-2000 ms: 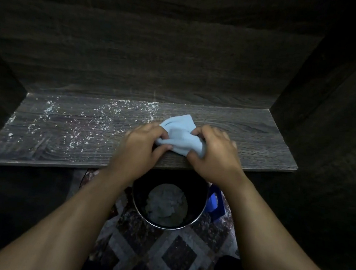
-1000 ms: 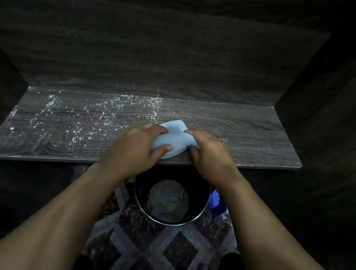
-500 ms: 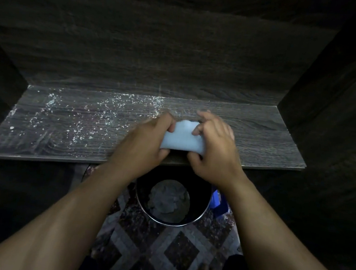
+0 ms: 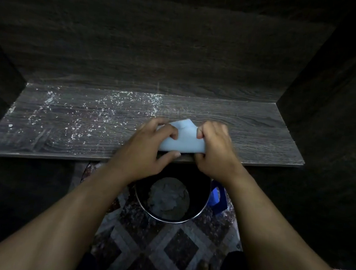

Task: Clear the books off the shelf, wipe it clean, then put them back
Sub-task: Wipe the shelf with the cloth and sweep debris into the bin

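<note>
The dark wooden shelf (image 4: 259, 138) holds no books. White crumbs and dust (image 4: 92, 115) are scattered over its left half; the right half looks wiped. A light blue cloth (image 4: 184, 138) lies folded at the shelf's front edge, near the middle. My left hand (image 4: 147, 147) grips the cloth's left side and my right hand (image 4: 216, 151) grips its right side, both pinching it between fingers and thumb. No books are in view.
Below the shelf's front edge stands a black bucket (image 4: 197, 213) with a metal rim and grey debris inside. A blue object (image 4: 217, 198) sits beside it on a patterned tile floor (image 4: 151, 247). Dark side panels close in the shelf left and right.
Both hands have been refolding the cloth at the front edge; it was bunched between them and now is spread a little wider. The crumbs on the left have not moved.
</note>
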`<act>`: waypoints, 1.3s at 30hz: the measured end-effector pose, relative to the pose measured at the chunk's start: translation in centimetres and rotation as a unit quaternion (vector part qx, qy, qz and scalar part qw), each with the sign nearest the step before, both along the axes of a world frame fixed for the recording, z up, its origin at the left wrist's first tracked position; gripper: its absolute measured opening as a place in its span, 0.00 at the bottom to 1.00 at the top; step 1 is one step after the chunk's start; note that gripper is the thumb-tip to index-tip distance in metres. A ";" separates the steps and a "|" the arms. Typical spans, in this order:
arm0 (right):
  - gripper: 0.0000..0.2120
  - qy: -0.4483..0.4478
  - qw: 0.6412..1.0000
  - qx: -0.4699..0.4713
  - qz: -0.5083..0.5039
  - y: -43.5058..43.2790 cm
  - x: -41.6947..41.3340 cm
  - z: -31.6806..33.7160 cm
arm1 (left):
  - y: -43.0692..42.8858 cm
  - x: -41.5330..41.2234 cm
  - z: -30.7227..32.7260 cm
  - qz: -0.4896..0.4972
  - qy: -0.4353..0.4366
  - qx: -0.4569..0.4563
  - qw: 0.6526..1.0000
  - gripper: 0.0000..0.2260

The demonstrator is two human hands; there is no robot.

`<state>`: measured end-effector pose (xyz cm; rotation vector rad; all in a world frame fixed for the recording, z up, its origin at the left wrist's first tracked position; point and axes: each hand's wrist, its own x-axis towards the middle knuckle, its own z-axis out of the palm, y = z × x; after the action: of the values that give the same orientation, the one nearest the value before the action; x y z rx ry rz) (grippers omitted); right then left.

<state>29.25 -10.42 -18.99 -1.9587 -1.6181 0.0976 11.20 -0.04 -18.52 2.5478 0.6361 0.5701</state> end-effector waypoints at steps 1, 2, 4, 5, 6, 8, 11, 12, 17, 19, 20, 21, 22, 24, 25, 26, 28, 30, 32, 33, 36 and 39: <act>0.15 0.008 1.000 -0.021 0.016 -0.2 0.0 0.3 | 0.1 0.0 0.1 -0.002 -0.008 -0.015 1.000 0.15; 0.17 0.026 0.998 -0.042 0.029 -0.4 0.1 0.6 | 0.1 -0.1 0.3 -0.004 -0.019 -0.027 0.999 0.14; 0.18 0.074 0.994 -0.071 0.032 -0.5 0.0 1.2 | 0.1 0.1 0.6 0.000 -0.046 -0.035 0.998 0.11; 0.18 0.095 0.992 -0.074 0.029 -0.5 -0.1 1.4 | 0.1 0.2 0.8 0.005 -0.061 -0.031 0.998 0.10; 0.17 0.108 0.992 -0.065 0.027 -0.5 -0.2 1.5 | 0.0 0.3 0.8 0.013 -0.079 -0.023 0.997 0.09; 0.15 0.088 0.996 -0.013 0.014 -0.3 -0.6 2.0 | -0.1 0.4 1.0 0.038 -0.112 0.019 0.993 0.10; 0.12 -0.038 0.995 0.086 -0.019 0.0 -0.8 1.8 | -0.1 0.6 1.2 0.057 -0.139 0.108 0.983 0.11; 0.12 -0.064 0.993 0.095 -0.029 0.0 -0.7 1.5 | 0.0 0.6 1.0 0.051 -0.135 0.127 0.981 0.11; 0.17 -0.051 0.996 0.050 -0.052 -0.1 -0.8 1.6 | 0.1 0.4 0.1 -0.012 -0.095 0.121 0.988 0.09; 0.29 -0.047 0.998 0.005 -0.034 -0.4 -1.2 2.4 | 0.1 0.3 0.1 -0.037 -0.093 0.108 0.989 0.10; 0.37 -0.049 0.998 -0.021 -0.015 -0.5 -1.3 2.6 | 0.0 0.3 0.0 -0.049 -0.089 0.105 0.989 0.10; 0.43 -0.050 0.998 -0.042 0.001 -0.6 -1.4 2.8 | 0.0 0.2 -0.1 -0.057 -0.084 0.103 0.989 0.11; 0.44 -0.053 0.997 -0.052 0.013 -0.5 -1.4 2.8 | -0.1 0.2 -0.1 -0.062 -0.077 0.102 0.990 0.11; 0.35 -0.071 0.997 -0.021 0.015 -0.2 -1.3 2.3 | -0.3 0.0 -0.2 -0.058 -0.075 0.097 0.991 0.11; 0.28 -0.084 0.996 0.008 0.004 -0.1 -1.2 2.0 | -0.4 0.0 -0.2 -0.051 -0.083 0.090 0.991 0.11; 0.21 -0.092 0.995 0.035 -0.011 0.0 -1.0 1.8 | -0.5 0.0 0.0 -0.041 -0.091 0.076 0.992 0.12; 0.14 -0.104 0.992 0.062 -0.033 0.0 -0.8 1.5 | -0.7 -0.1 0.2 -0.009 -0.089 0.029 0.996 0.18; 0.13 -0.103 0.991 0.066 -0.046 0.1 -0.6 1.2 | -0.7 -0.1 0.3 0.014 -0.074 -0.014 0.997 0.27; 0.15 -0.079 0.995 0.053 -0.035 0.2 -0.3 1.0 | -0.5 0.0 0.3 0.015 -0.056 -0.028 0.998 0.28; 0.16 -0.059 0.997 0.043 -0.018 0.2 -0.1 1.1 | -0.4 0.0 0.2 0.009 -0.047 -0.015 0.999 0.25; 0.16 0.008 0.999 -0.013 0.029 -0.1 0.5 1.8 | -0.3 0.1 0.1 0.012 -0.030 0.032 0.999 0.14; 0.12 0.033 0.997 -0.063 0.034 -0.2 0.7 2.3 | -0.3 0.4 0.2 0.042 -0.039 0.016 0.998 0.10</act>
<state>29.97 -10.65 -16.72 -1.9722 -1.6712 0.2931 11.58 -0.36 -18.33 2.5237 0.7136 0.7092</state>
